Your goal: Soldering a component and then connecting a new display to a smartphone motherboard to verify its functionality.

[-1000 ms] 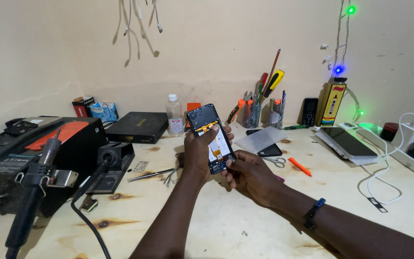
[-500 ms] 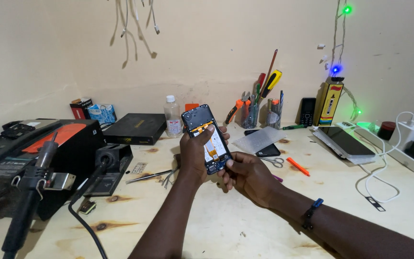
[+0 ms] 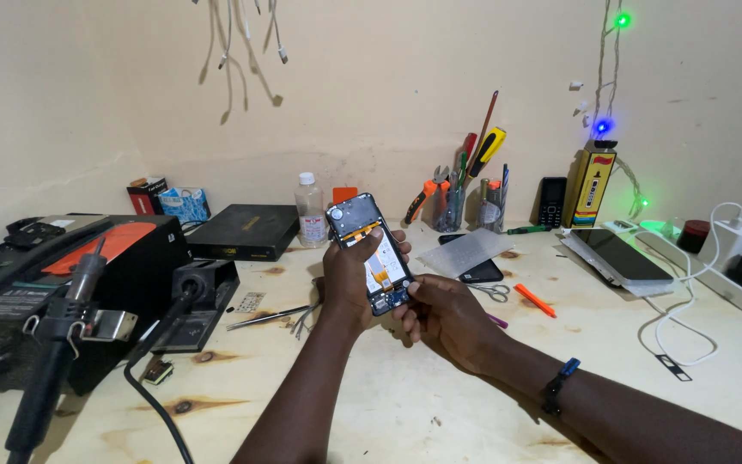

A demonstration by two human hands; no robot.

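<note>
I hold the phone (image 3: 369, 253) up over the middle of the worktop (image 3: 440, 404), back cover off, its board and orange flex showing. My left hand (image 3: 349, 279) wraps it from behind, fingers clenched along both long edges. My right hand (image 3: 444, 318) meets it at the bottom end, thumb and fingertips pinching the lower corner.

The risk I see first is the exposed flex: with the right thumb so close to the bottom connector, a slip could crease or tear the ribbon. The phone is tilted and held in the air, not resting on anything, so if the left grip loosens it could fall onto the bare wood, or onto the tweezers (image 3: 268, 318) lying just below and to the left.

The hot-air handle (image 3: 62, 344) and the iron stand (image 3: 199, 288) sit near the left edge, with a black cable (image 3: 152, 404) trailing toward the front edge beside my left forearm; a careless elbow could snag it and drag the tool. Whether either tool is hot I cannot tell.

The bottle (image 3: 309, 210) stands behind the phone near the back edge, so a forward reach could tip it toward the open board.
</note>
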